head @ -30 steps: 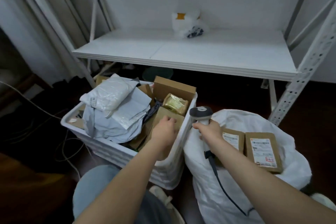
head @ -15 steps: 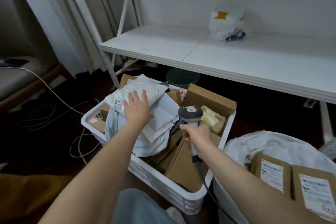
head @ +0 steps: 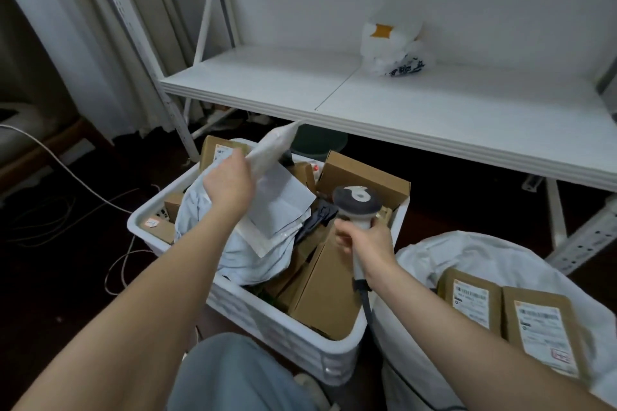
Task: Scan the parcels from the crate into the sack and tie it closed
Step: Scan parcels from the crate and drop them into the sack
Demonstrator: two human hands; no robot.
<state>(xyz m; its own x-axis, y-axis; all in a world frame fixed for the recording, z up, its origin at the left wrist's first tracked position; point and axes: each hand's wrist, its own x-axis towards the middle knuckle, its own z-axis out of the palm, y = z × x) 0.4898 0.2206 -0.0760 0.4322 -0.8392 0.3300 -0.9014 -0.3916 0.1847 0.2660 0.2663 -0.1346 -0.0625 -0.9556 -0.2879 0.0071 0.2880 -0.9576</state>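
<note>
A white plastic crate (head: 253,314) on the floor holds cardboard boxes and soft mailer bags. My left hand (head: 228,182) grips a white padded mailer (head: 272,147) and holds it tilted up above the crate. Over the crate's right side, my right hand (head: 365,242) grips the handle of a grey and white barcode scanner (head: 355,202), whose cable runs down past my wrist. To the right stands an open white sack (head: 484,250) with two labelled brown boxes (head: 507,314) inside.
A white metal shelf (head: 400,103) spans the view just behind the crate, with a white plastic bag (head: 394,47) on it. Loose cables (head: 83,190) lie on the dark floor at left. My knee in blue jeans (head: 233,374) is below the crate.
My left hand has closed on the white mailer and lifted it off the pile, tilting it upright. The scanner in my right hand has stayed over the crate's right side.
</note>
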